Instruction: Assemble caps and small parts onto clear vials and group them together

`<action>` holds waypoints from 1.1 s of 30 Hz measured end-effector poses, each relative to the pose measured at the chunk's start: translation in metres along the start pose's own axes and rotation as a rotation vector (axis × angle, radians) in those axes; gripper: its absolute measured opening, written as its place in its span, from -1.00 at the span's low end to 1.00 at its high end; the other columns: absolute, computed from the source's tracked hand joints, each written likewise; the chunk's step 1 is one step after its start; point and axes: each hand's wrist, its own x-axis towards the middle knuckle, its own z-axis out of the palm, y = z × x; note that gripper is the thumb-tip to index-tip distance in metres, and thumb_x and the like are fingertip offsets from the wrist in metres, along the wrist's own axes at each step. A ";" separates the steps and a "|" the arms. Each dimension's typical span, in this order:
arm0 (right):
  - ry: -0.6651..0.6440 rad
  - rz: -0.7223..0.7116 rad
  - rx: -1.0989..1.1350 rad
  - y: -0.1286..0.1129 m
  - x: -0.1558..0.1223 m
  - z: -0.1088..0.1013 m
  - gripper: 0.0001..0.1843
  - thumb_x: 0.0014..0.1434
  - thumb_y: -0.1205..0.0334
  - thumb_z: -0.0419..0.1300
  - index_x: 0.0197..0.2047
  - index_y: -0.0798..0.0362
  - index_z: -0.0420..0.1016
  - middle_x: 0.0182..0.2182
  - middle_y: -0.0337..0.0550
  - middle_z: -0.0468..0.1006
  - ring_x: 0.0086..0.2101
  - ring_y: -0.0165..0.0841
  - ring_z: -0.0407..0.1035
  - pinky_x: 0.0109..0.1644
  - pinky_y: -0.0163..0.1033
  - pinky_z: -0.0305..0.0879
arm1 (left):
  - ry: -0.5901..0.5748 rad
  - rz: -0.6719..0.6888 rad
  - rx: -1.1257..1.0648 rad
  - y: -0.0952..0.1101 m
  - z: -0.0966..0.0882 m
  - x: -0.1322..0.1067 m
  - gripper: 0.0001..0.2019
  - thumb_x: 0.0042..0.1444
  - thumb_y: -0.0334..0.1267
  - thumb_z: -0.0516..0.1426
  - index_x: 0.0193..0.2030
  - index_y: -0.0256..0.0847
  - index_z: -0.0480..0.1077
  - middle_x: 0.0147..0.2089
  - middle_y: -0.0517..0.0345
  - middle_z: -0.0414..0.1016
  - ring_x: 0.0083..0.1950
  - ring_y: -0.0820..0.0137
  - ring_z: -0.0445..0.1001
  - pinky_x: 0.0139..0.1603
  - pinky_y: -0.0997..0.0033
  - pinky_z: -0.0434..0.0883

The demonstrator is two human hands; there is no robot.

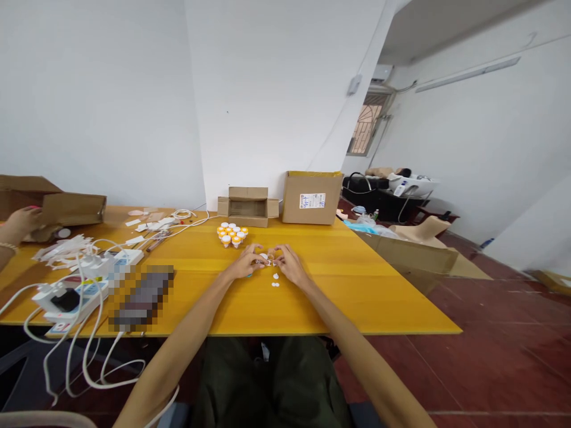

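My left hand (247,262) and my right hand (288,263) meet over the middle of the yellow table (357,297), fingers pinched together on a small white part (266,258) too small to name. Two loose white round pieces (275,280) lie on the table just in front of my hands. A cluster of several small orange-and-white caps (232,233) stands upright a little beyond my left hand.
An open cardboard box (247,207) and a closed one (311,198) stand at the table's back. Power strips (75,291), white cables and paper scraps crowd the left side. Another person's hand (20,223) touches a box at far left. Flattened cardboard (414,252) leans right of the table.
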 end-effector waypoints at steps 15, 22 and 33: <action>-0.080 -0.355 -0.451 -0.077 -0.027 0.015 -0.84 0.29 0.16 0.17 -0.16 -0.06 0.58 -0.03 0.00 0.48 0.00 -0.15 0.29 0.10 0.01 0.27 | 0.313 -0.144 -0.212 -0.005 -0.015 0.009 -0.73 0.24 -0.11 0.08 -0.11 -0.17 0.55 -0.11 0.08 0.60 -0.08 0.28 0.51 -0.05 0.31 0.45; -0.106 -0.373 -0.485 -0.079 -0.044 0.013 -0.81 0.28 0.22 0.18 -0.07 -0.11 0.57 0.02 -0.03 0.47 0.08 -0.14 0.28 0.18 0.06 0.24 | 0.312 -0.139 -0.170 0.002 -0.015 0.007 -0.75 0.23 -0.13 0.08 -0.17 -0.17 0.54 -0.15 0.08 0.61 -0.14 0.28 0.51 -0.13 0.33 0.44; -0.107 -0.454 -0.531 -0.084 -0.072 0.013 -0.76 0.31 0.37 0.09 -0.10 -0.04 0.56 -0.02 -0.07 0.57 -0.09 -0.23 0.36 -0.03 -0.11 0.33 | 0.186 0.028 -0.021 0.017 -0.006 0.004 -0.81 0.24 -0.26 0.09 -0.19 -0.14 0.55 -0.02 0.04 0.53 0.04 0.24 0.42 0.17 0.15 0.32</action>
